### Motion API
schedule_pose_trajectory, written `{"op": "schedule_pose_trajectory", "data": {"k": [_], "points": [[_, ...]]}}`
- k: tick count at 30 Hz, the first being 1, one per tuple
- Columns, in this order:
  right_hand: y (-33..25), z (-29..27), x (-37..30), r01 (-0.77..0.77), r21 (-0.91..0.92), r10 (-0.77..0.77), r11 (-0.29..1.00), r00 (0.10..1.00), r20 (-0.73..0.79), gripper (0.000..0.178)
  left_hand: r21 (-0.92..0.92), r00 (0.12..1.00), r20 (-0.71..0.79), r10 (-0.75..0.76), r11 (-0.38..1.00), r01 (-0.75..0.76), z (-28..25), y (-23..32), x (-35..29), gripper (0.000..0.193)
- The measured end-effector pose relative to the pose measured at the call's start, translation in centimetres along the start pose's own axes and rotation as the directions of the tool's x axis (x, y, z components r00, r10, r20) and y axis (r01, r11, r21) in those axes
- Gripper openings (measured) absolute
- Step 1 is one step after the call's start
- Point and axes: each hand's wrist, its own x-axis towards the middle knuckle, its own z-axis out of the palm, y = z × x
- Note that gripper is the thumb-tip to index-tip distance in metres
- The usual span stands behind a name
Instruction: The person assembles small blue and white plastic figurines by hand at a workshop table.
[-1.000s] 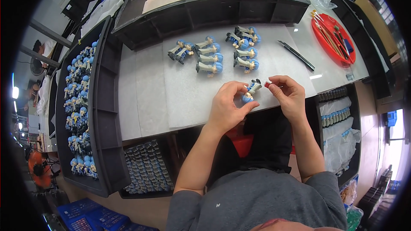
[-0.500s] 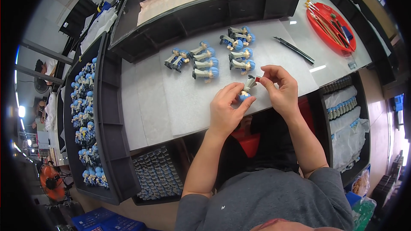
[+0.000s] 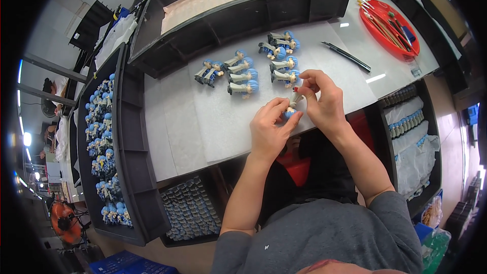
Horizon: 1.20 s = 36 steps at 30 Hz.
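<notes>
My left hand pinches a small blue-haired figurine around its head and body, near the table's front edge. The figurine's pale coat and legs point away from me. At its feet end, the thumb and fingers of my right hand close on a small red piece; its exact kind is too small to tell. Just beyond my hands, figurines of the same kind lie on the white sheet, one group to the left and another group nearer my right hand.
A black crate with more figurines stands at the back. Another crate, its figurines standing in rows, is at the left. A black pen-like knife and a red tray of brushes lie right. Filled crates sit below the table.
My right hand has shifted left, bringing the red piece over the figurine's feet end. My left hand keeps its hold on the figurine.
</notes>
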Motion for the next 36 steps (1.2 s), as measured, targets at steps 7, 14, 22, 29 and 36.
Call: {"op": "schedule_pose_trajectory", "data": {"k": [7,14,22,29,36], "points": [[1.2,-1.5,1.4,0.004,-0.023,-0.002,1.0,0.994,0.105,0.026,-0.002,1.0,-0.015,0.022,1.0,-0.022,0.2,-0.1,-0.1,0.03],[0.6,-1.5,1.1,0.047,0.035,-0.054,0.998,0.97,0.237,0.024,0.0,1.0,-0.012,0.012,1.0,-0.012,0.2,-0.2,0.1,0.029],[1.2,-2.2,2.3,0.107,0.018,-0.107,0.994,0.934,0.341,0.025,0.024,0.998,-0.033,0.049,0.999,-0.048,0.2,-0.3,0.1,0.03],[0.4,-2.4,3.1,0.169,-0.007,-0.152,0.986,0.905,0.397,0.023,0.034,0.996,-0.044,0.079,0.996,-0.077,0.2,-0.3,0.2,0.028],[0.4,-2.6,3.1,0.184,-0.012,-0.161,0.983,0.885,0.437,0.021,0.027,0.999,-0.021,0.043,0.999,-0.042,0.0,-0.1,0.2,0.027]]}}
